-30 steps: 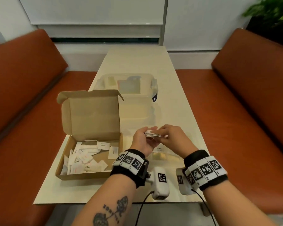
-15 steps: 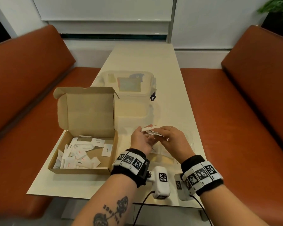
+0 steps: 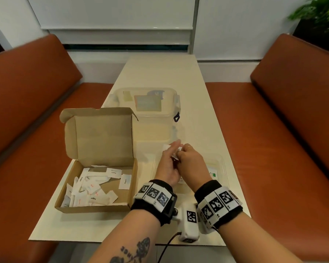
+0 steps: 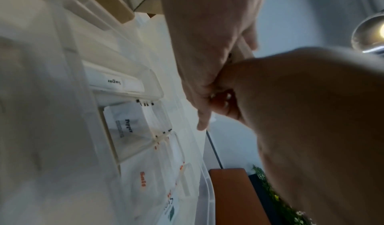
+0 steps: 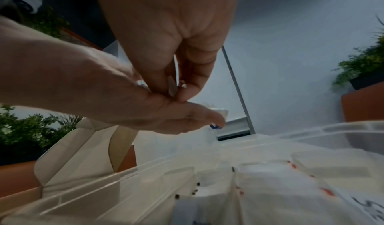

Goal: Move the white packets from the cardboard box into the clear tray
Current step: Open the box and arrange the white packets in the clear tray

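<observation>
Both hands meet above the clear tray (image 3: 221, 164), which sits on the cream table (image 3: 160, 73) just right of the cardboard box (image 3: 95, 207). The left hand (image 3: 167, 166) is turned palm-inward with its fingers fairly straight, and a small stack of white packets (image 3: 168, 147) lies against those fingers, the top edge showing past them; whether the thumb clamps the stack cannot be told from the head view. The right hand (image 3: 191, 164) has its fingers curled in against the left palm and pinches at the packets there, a ring visible on 1 finger. In the right wrist view the right hand (image 5: 166, 36) nips a thin packet edge (image 5: 172, 87) between thumb and fingertip, pressed against the left hand (image 5: 104, 87). In the left wrist view the 2 hands touch, the right hand (image 4: 207, 36) above the left hand (image 4: 311, 130), over the tray (image 4: 205, 187), whose compartments already hold packets, 1 with dark lettering (image 4: 124, 126) and 1 marked "Salt" in orange (image 4: 143, 181). The box stands open with its lid upright, and many loose packets (image 3: 91, 186) lie jumbled in its base. Behind the tray stands a clear lidded container (image 3: 144, 103). Orange bench seats (image 3: 27, 130) flank the table, and a green plant (image 3: 319, 14) shows at the upper right.
</observation>
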Demonstrator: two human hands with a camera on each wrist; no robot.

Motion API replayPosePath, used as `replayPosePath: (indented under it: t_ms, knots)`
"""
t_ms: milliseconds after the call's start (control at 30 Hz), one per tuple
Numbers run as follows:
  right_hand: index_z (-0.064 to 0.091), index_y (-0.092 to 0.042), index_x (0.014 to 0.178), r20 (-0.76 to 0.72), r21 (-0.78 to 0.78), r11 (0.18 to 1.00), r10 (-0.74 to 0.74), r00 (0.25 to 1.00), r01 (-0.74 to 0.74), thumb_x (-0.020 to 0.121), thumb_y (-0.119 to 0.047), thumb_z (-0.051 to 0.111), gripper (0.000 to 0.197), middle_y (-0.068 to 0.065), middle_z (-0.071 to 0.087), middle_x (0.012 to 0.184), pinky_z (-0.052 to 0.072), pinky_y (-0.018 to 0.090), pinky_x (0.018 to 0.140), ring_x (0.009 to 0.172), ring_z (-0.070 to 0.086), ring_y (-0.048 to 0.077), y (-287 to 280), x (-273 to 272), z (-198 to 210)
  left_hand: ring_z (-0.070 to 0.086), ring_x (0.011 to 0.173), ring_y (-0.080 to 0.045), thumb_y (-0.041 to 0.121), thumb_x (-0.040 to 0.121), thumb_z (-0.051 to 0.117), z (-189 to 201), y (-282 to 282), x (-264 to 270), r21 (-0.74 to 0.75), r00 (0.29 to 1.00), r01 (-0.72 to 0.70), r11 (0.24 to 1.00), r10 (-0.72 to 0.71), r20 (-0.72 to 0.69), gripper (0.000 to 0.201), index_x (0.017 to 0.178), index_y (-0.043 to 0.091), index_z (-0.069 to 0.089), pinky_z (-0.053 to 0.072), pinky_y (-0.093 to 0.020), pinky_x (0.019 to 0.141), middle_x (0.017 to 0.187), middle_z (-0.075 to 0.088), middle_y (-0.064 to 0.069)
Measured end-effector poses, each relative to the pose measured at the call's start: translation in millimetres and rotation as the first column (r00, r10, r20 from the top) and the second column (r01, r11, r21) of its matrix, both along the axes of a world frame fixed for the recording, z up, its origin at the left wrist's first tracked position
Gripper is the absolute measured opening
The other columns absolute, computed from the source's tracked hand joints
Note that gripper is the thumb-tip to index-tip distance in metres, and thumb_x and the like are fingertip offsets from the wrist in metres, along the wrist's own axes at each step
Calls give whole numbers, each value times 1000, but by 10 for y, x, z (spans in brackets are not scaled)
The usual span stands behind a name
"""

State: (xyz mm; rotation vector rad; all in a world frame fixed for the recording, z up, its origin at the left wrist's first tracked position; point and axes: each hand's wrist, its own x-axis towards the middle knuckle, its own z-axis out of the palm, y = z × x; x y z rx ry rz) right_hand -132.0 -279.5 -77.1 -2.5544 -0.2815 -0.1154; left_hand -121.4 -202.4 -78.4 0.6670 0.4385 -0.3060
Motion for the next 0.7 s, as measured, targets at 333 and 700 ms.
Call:
replayPosePath:
  t_ms: [333,700]
  knots:
    - [67,-13,115,-126,-133,990,36,991,-52,91,-16,50,29,9,62,115,37,21,80,104,57,21,139,41,166,61,88,-25,6,95,42,-131,202,127,-4,999,-41,999,41,-35,19,100,11,60,46,-36,92,100,63,-14]
    - [71,-18,107,-112,114,980,-153,982,165,88,-23,62,22,2,67,102,39,21,74,84,55,12,-219,262,139,69,87,-36,2,93,37,-126,309,160,-42,995,98,994,-98,0,31,111,1,62,59,-47,71,103,67,-26]
